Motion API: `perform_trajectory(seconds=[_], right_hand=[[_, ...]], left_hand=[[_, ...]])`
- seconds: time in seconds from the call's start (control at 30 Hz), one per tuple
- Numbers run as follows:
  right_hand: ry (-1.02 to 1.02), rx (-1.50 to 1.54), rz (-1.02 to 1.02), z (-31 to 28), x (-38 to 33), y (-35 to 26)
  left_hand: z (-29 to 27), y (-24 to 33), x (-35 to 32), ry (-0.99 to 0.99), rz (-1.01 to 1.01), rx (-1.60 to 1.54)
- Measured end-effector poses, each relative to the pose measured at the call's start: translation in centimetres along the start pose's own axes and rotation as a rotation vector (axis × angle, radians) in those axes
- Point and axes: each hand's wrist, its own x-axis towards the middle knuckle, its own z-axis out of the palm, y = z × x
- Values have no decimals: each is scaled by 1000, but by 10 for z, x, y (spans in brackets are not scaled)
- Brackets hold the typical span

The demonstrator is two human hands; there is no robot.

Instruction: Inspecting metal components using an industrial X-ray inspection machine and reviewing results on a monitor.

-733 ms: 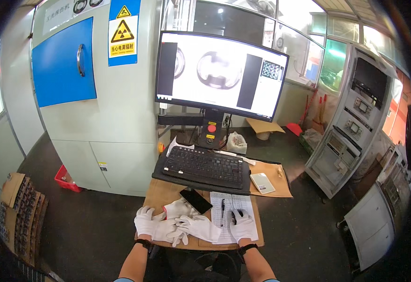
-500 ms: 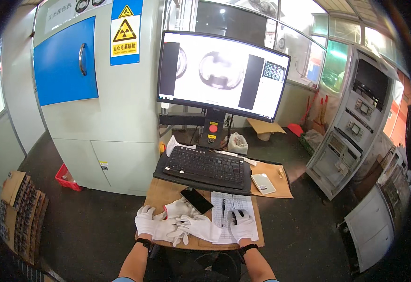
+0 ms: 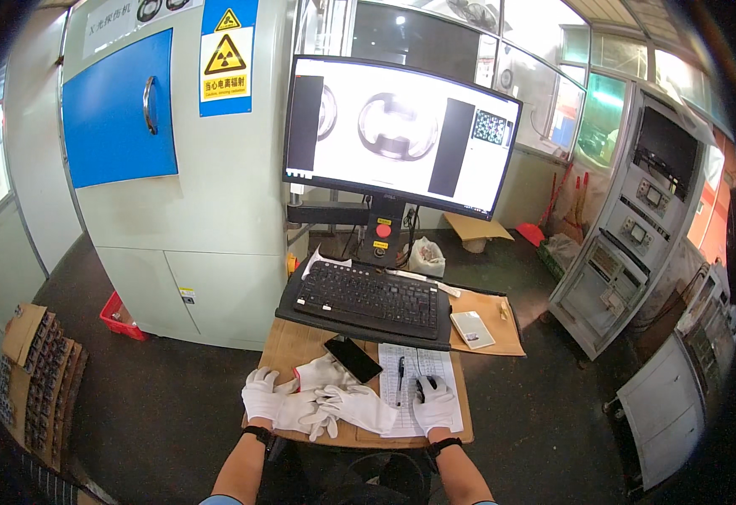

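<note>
My right hand point(image 3: 437, 407), in a white glove, is curled over a dark computer mouse point(image 3: 427, 385) on a printed sheet of paper point(image 3: 414, 423). A black pen point(image 3: 401, 370) lies on the sheet just left of that hand. Also gloved in white, my left hand point(image 3: 260, 394) rests near the left edge of the small brown desk point(image 3: 279, 338), holding nothing visible, fingers spread. Beside it lies a pile of loose white gloves point(image 3: 359, 407). Above the pile sits a black smartphone point(image 3: 353, 358).
A black keyboard point(image 3: 369, 294) stands on a raised tray, beneath a monitor point(image 3: 460, 71) showing a grey round part. A cabinet with a blue door point(image 3: 119, 118) stands left. Stacked trays of parts point(image 3: 39, 396) are lower left; an instrument rack point(image 3: 608, 252) stands right.
The view has shifted very slightly. Both hands and the things on the desk stay where they were.
</note>
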Motion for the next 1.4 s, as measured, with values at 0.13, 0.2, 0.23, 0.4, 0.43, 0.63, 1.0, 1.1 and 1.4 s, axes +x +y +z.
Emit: perform_trajectory(seconds=[0.13,0.2,0.23,0.4,0.43,0.63,1.0,1.1,1.4], right_hand=[[15,-7,-5,-1,0,-1],[16,-15,-4,-2,-1,0],[13,-17,-6,-4,-1,0],[-28,-15,-6,-8,2,-4],[-33,-17,0,-8,1,-4],[-3,-22,-4,-2,-1,3],[-29,-24,10,-2,-1,2],[-39,-21,15,-2,0,-1],[-86,-24,32,-8,1,-4]], left_hand=[[3,-2,0,7,-2,5],[3,2,0,1,-8,-10],[3,2,-1,2,-9,-15],[7,-10,-3,31,19,0],[7,-8,-3,32,23,2],[0,4,1,27,20,-19],[2,-1,-1,15,22,-9],[5,-8,-2,17,27,2],[10,-11,-2,48,50,27]])
